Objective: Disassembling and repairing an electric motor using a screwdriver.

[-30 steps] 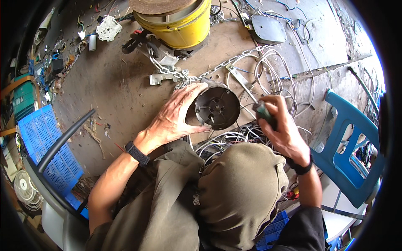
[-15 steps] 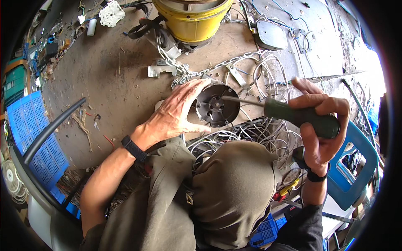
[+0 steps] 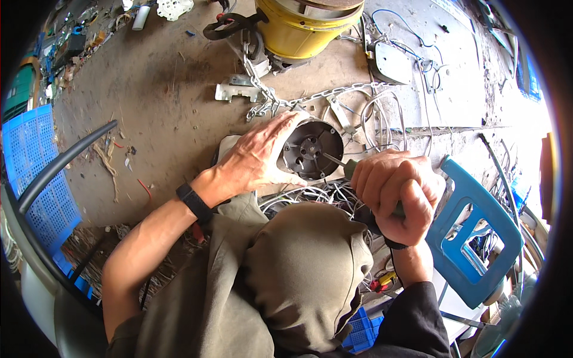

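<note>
A round, dark metal housing stands on the work surface with its hollow face toward me, showing a hub with small holes in the middle. My left hand clasps its left side, fingers over the top edge and thumb at the lower edge. In my right fist is a screwdriver with a green handle, mostly covered by the fingers. Its metal shaft points left over the opening, with the tip close to the hub; whether it touches anything there I cannot tell.
Behind the housing lie a metal chain and a yellow bucket. Tangled pale cables run along the near edge. A blue plastic stool stands at right, a blue crate at left. A grey box sits at far right.
My right hand has turned from a loose hold to a fist round the screwdriver and moved left and down. The tip now sits lower by the hub. My left hand keeps its hold.
</note>
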Tool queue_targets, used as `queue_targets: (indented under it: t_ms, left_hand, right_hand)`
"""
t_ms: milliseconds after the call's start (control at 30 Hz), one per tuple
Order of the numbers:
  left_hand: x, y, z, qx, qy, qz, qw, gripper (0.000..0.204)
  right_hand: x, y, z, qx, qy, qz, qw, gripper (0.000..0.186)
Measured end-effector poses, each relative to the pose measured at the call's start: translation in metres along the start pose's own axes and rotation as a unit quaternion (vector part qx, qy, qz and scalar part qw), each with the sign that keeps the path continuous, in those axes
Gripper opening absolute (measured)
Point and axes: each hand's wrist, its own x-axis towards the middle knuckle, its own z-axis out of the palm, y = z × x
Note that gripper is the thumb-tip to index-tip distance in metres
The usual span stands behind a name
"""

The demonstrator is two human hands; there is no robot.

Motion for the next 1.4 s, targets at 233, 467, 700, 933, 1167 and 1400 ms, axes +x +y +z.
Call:
queue_targets:
  t_ms: [233, 467, 700, 933, 1167, 1400]
  left_hand:
    - [0.004, 0.004, -0.001, 0.027, -0.008, 0.014, 0.999, 0.118]
    - [0.000, -0.002, 0.003, 0.016, -0.020, -0.005, 1.000, 0.121]
    - [0.005, 0.002, -0.004, 0.019, -0.016, 0.007, 1.000, 0.120]
    - [0.003, 0.004, -0.003, 0.016, -0.028, -0.002, 0.999, 0.119]
    - [0.003, 0.002, -0.003, 0.024, -0.026, 0.003, 0.999, 0.120]
    - [0.005, 0.002, -0.001, 0.039, -0.028, 0.012, 0.999, 0.121]
  right_hand:
    - [0.007, 0.016, -0.004, -0.054, -0.048, -0.059, 0.996, 0.040]
    - [0.013, -0.003, 0.001, 0.025, -0.052, -0.040, 0.998, 0.045]
    - [0.007, 0.027, -0.005, 0.071, -0.041, -0.037, 0.996, 0.045]
    - [0.011, -0.005, 0.007, 0.066, -0.038, -0.053, 0.996, 0.044]
    - [0.003, 0.028, 0.004, 0.057, -0.004, -0.023, 0.998, 0.043]
    - [0.015, -0.008, 0.005, -0.015, -0.052, -0.073, 0.996, 0.042]
